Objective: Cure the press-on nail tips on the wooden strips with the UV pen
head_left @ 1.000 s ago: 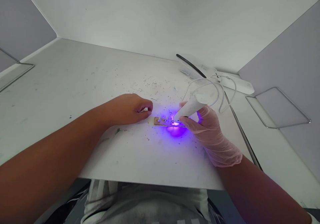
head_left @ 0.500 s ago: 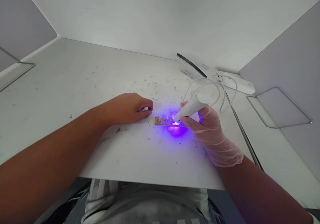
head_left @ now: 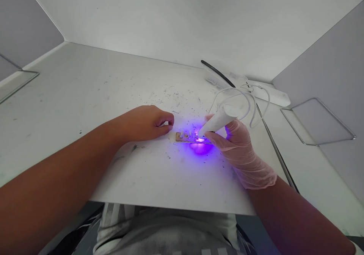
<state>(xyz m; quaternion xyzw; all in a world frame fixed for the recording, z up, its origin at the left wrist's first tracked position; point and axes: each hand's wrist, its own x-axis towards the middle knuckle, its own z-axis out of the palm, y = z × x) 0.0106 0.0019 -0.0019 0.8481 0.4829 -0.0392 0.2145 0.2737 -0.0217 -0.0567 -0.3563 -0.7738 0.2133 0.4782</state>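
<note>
Narrow tan strip [head_left: 191, 138] bearing small glossy pieces, on a speckled white tabletop [head_left: 85, 96] between the two hands, long axis running left to right, roughly parallel to the near edge. At far left, bent silver wire frame [head_left: 28, 71]. Next, bare left hand [head_left: 152, 123], loosely closed, nothing visible in its grasp, resting just beside the strip's left end. Over the strip's right portion, smooth white cylindrical lamp [head_left: 217, 121], tilted, violet-lit tip down and to the left; contact between tip and strip not discernible. Behind, slim black curved bar [head_left: 217, 73]. Right hand [head_left: 239, 141] in translucent pinkish glove, gripping the lamp between thumb and fingers; nearer of the two to the lit portion, with the strip's right end hidden behind it. Beyond, thin looped white cable [head_left: 249, 99], oblong white plastic-looking box [head_left: 271, 94] and, at far right, angular silver wire frame [head_left: 335, 117]
</note>
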